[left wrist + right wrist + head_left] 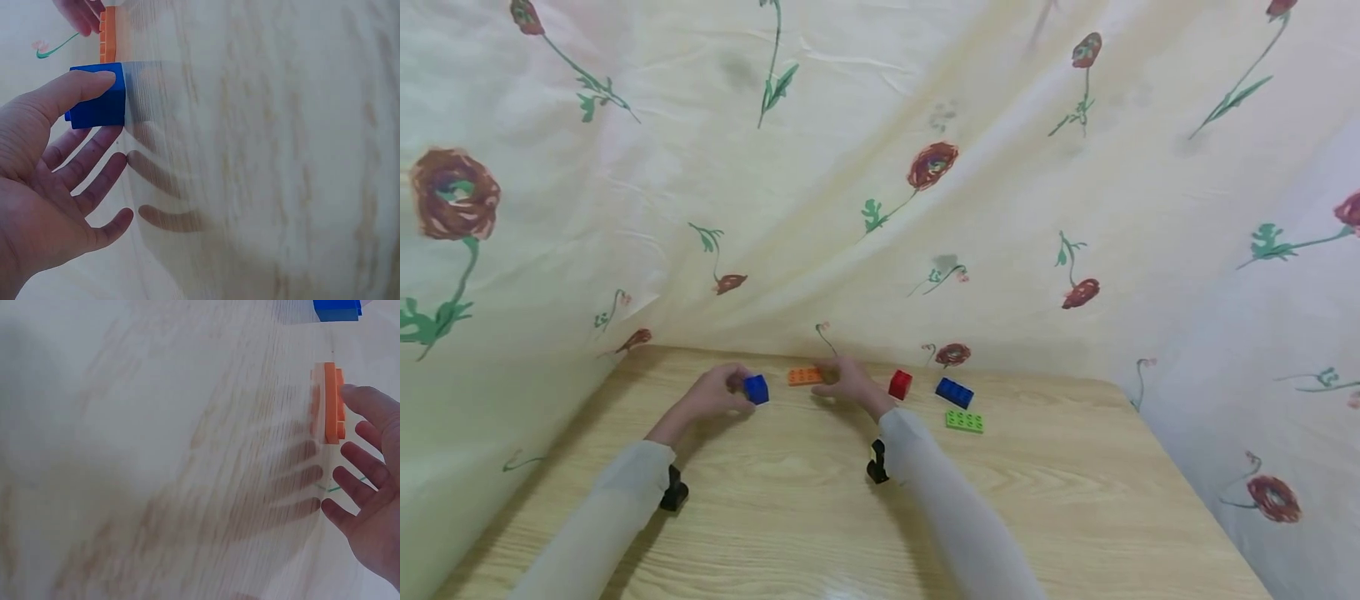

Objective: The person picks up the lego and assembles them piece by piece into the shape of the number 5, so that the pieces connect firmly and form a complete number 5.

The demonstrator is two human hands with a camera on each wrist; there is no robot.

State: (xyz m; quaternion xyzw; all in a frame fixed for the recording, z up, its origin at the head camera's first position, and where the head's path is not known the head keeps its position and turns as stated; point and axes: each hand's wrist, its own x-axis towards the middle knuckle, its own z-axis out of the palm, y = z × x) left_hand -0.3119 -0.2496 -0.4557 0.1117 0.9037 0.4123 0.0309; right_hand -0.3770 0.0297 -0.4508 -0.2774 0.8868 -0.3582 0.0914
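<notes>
My left hand (711, 393) pinches a blue toy block (756, 389) between thumb and fingers. In the left wrist view the thumb lies across this blue block (97, 114), while the other fingers spread loosely below. Whether the block touches the table cannot be told. An orange studded brick (802, 377) lies flat at the table's back, studs up. Around its right end hovers my right hand (852, 387). From the right wrist, the thumb tip is right by the studs of the orange brick (331, 403), and the other fingers are relaxed and apart.
Right of the right hand stand a red block (900, 384), a dark blue studded brick (954, 392) and a light green studded brick (964, 421). A flowered cloth (820, 208) hangs behind the wooden table (790, 500) and along its sides.
</notes>
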